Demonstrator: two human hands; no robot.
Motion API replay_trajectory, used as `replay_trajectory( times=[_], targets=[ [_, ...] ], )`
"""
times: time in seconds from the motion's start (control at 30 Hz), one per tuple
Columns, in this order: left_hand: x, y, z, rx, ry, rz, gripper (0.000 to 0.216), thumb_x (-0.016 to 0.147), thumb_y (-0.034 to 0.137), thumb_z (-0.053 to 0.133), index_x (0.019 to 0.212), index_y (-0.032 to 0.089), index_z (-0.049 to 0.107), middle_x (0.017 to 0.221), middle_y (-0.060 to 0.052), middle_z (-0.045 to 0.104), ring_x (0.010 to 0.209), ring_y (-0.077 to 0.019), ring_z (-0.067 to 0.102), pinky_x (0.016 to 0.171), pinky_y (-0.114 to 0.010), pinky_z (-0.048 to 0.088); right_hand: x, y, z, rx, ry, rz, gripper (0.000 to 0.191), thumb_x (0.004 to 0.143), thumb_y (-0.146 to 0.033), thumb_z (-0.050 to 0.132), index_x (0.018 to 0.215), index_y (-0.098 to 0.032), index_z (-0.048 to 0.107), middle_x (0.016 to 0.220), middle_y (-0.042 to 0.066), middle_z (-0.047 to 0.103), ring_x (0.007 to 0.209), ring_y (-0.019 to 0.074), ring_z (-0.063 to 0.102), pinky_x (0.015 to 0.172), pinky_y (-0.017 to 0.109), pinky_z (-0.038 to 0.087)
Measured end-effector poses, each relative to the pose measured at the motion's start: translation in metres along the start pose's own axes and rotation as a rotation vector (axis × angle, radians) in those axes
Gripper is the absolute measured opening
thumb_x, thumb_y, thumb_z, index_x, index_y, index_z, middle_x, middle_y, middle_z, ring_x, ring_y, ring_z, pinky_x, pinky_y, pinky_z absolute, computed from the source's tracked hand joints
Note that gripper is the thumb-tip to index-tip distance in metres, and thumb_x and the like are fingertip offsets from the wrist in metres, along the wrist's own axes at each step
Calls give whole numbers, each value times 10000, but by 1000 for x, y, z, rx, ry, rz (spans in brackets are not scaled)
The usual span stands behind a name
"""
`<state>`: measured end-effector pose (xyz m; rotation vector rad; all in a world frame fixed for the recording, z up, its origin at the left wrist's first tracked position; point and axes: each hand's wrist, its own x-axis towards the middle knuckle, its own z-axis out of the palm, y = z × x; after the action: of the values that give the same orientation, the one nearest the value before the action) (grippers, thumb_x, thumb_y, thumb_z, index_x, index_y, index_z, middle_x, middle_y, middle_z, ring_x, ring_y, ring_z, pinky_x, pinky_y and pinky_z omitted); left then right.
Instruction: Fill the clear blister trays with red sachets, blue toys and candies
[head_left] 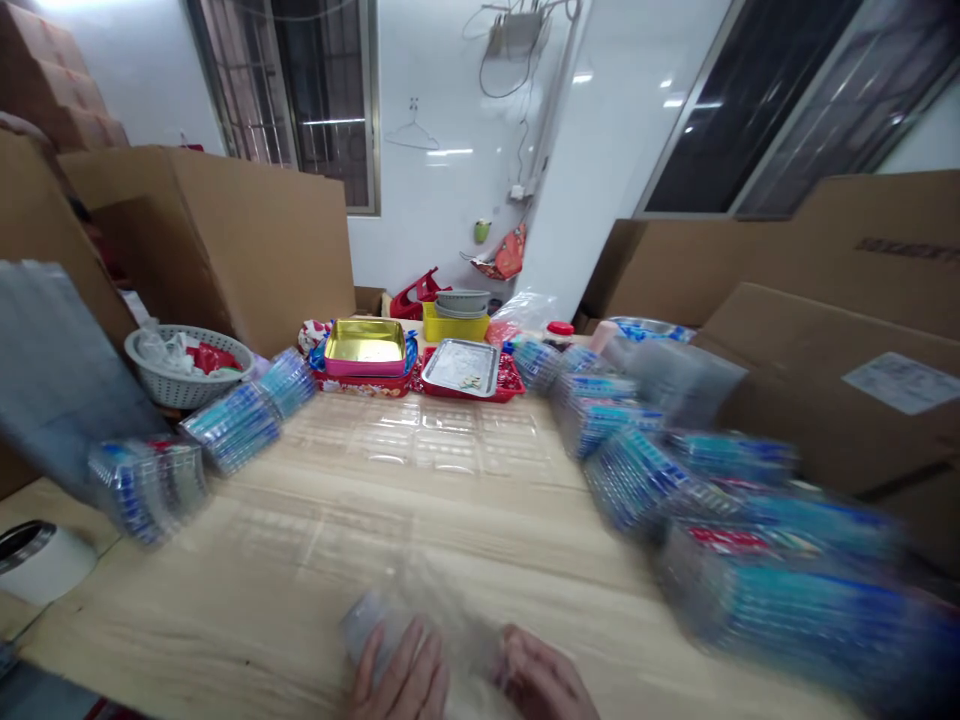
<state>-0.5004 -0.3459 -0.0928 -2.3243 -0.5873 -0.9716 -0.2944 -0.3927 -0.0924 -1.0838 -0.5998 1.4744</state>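
A: What lies between the hands?
B: A clear plastic piece [420,598], badly blurred, at the near edge of the wooden table [570,620].

A: How does each hand grip?
B: The left hand [405,672] has its fingers stretched out over the plastic, not closed around it. The right hand [546,676] is curled beside the plastic's right side; I cannot tell whether its fingers pinch it.

A: And just beyond?
B: Clear trays [450,438] lie flat in a row across the table, with a fainter clear sheet [322,528] nearer the hands.

A: What flanks them?
B: Stacked clear packs with blue and teal contents, a long run on the right [637,475] and a shorter one on the left [234,425].

A: The far end?
B: A gold-lined tin [365,345], and right of it a silver tray [461,366] resting on a red tray [511,380]. Behind those is a yellow basket [454,324].

A: Anything outside that?
B: A grey basket [187,372] holding plastic bags at the left, big cardboard boxes [262,250] on both sides, and a wire hanger [412,134] on the white wall [450,60].
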Motion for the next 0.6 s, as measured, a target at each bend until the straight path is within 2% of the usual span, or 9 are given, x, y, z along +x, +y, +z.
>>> replay_trajectory(
  times=[0.1, 0.2, 0.3, 0.33, 0.4, 0.47, 0.5, 0.53, 0.6],
  targets=[
    [-2, 1, -2, -19, -68, -10, 278, 844, 70, 526, 1050, 205, 653, 1307, -22, 595, 1341, -227, 368, 1189, -485, 156, 19, -14, -29, 4, 117, -72, 371, 605, -476, 765, 576, -175, 551, 605, -22, 456, 599, 126, 440, 590, 250, 379],
    [0, -1, -2, -40, -110, 11, 355, 850, 50, 497, 1145, 205, 620, 1311, -35, 590, 1332, -225, 381, 1192, -478, 137, 39, -31, -51, -219, 207, -133, 373, 618, -519, 716, 578, -183, 560, 606, -9, 478, 608, 149, 455, 588, 273, 385],
    [4, -2, -1, -80, -99, -1, 370, 868, 101, 507, 1215, 203, 581, 1334, -56, 567, 1331, -239, 384, 1192, -472, 133, 42, -43, -49, -518, 433, -347, 392, 614, -573, 679, 730, -201, 635, 847, 54, 582, 834, 222, 530, 721, 322, 429],
    [5, -1, 0, -90, -94, -15, 378, 869, 109, 511, 1230, 201, 571, 1339, -63, 562, 1334, -243, 379, 1192, -471, 132, 38, -45, -42, -585, 433, -414, 382, 639, -570, 664, 764, -210, 642, 918, 65, 587, 906, 235, 528, 775, 334, 427],
    [8, 2, 1, -95, -94, -53, 393, 870, 113, 511, 1253, 192, 554, 1346, -75, 556, 1340, -251, 370, 1191, -474, 135, 24, -45, -23, -638, 223, -432, 329, 728, -539, 619, 743, -211, 631, 913, 66, 594, 918, 230, 533, 815, 336, 414],
    [10, 7, 2, -90, -108, -84, 404, 876, 117, 497, 1273, 181, 536, 1351, -91, 550, 1340, -260, 372, 1185, -492, 145, 7, -39, -2, -588, -131, -323, 333, 788, -508, 590, 679, -194, 606, 814, 49, 586, 818, 198, 539, 770, 317, 406],
    [12, 9, 2, -89, -115, -97, 407, 880, 121, 488, 1281, 177, 528, 1355, -99, 545, 1340, -264, 375, 1181, -503, 150, -1, -34, 6, -531, -252, -269, 350, 788, -510, 600, 660, -184, 599, 773, 37, 572, 767, 179, 525, 737, 303, 398],
    [13, 10, 2, -91, -122, -102, 408, 883, 126, 481, 1287, 175, 521, 1360, -104, 539, 1340, -266, 376, 1177, -510, 154, -7, -29, 13, -465, -324, -219, 363, 773, -516, 621, 647, -177, 594, 734, 22, 551, 721, 159, 503, 704, 289, 385],
    [15, 9, 0, -102, -133, -80, 402, 886, 130, 478, 1282, 175, 524, 1367, -106, 532, 1343, -263, 375, 1177, -508, 155, -13, -19, 21, -321, -346, -151, 391, 722, -531, 676, 614, -167, 583, 665, -8, 500, 656, 127, 447, 655, 266, 347]
  ],
)
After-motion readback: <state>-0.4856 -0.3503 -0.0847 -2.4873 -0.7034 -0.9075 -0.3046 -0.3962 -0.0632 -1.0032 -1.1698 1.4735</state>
